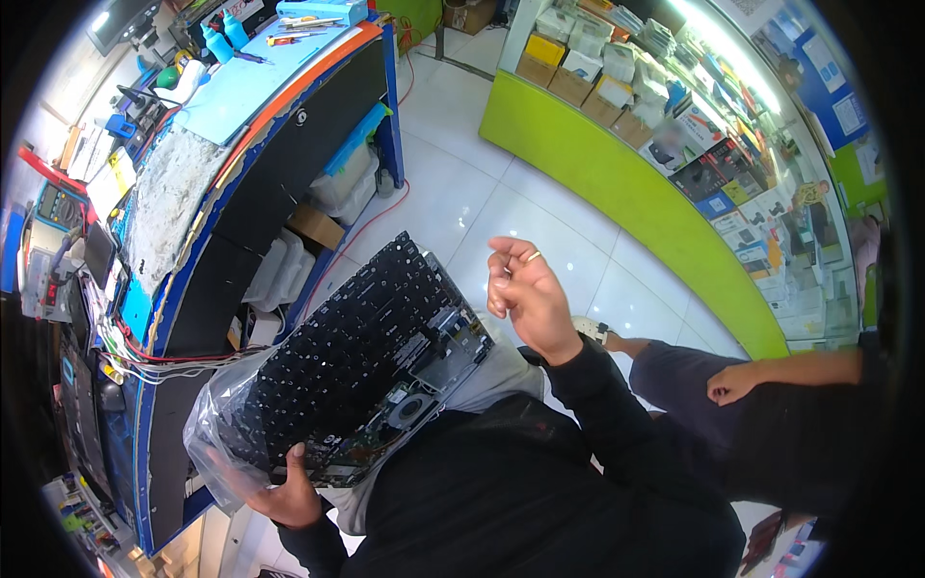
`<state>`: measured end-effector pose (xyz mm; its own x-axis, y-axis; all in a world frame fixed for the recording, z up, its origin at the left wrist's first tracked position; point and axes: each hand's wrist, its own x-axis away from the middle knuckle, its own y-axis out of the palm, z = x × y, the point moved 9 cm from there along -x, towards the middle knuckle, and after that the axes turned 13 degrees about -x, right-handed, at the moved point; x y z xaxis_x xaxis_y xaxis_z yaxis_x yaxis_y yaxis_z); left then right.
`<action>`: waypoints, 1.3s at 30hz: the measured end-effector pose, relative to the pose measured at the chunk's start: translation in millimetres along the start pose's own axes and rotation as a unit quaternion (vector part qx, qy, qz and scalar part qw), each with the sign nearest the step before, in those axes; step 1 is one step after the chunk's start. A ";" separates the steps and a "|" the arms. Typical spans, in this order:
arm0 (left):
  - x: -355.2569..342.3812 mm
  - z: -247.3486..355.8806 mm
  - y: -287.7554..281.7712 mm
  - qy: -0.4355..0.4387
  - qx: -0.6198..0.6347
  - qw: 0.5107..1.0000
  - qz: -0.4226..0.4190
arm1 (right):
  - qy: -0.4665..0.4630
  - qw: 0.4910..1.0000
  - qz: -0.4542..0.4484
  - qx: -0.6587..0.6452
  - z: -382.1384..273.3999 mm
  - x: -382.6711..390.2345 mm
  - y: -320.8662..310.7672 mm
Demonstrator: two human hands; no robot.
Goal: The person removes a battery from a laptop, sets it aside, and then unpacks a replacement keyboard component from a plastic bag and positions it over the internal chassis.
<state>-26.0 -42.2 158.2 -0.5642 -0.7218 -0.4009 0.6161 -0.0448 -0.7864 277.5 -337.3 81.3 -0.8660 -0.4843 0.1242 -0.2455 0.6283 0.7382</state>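
Observation:
An opened laptop body (pixel 337 356) lies tilted in front of me, its black, dotted panel facing up. A round fan (pixel 411 410) and bare circuit board show along its near right side. Clear plastic bag (pixel 217 424) wraps the laptop's left end. My left hand (pixel 289 491) grips the near left edge through or beside the plastic, thumb on top. To the right of the laptop, my right hand (pixel 532 301) hangs in the air, touching nothing. Its fingers are loosely bent and apart, with a ring on one; nothing shows in them.
On the left stands a curved workbench (pixel 260 164) with a blue mat (pixel 226 101), bottles, tools, a multimeter (pixel 60 207) and cables. A green-fronted glass display counter (pixel 578 164) full of boxes curves along the right. Another person's hand (pixel 734 382) rests close by at right.

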 end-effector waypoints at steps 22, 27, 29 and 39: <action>1.0 1.8 -4.1 0.014 -0.027 0.999 0.013 | -0.425 0.623 -0.113 0.647 -2.9 30.8 77.8; 3.2 -3.5 -0.7 0.010 0.001 1.000 -0.002 | -0.424 0.612 -0.112 0.658 -4.8 30.1 77.5; 3.1 -2.5 0.1 0.020 -0.010 1.000 0.002 | -0.425 0.619 -0.116 0.650 -3.9 29.9 74.0; 3.4 -9.8 -0.6 -0.024 0.038 0.999 -0.005 | -0.268 0.878 -0.063 0.392 1.8 -0.9 44.7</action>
<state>-33.7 -37.9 152.7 -0.5449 -0.7534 -0.3680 0.6513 -0.1039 -0.7517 266.6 -307.7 112.9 -0.8398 -0.3560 -0.4099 -0.3966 0.9179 0.0155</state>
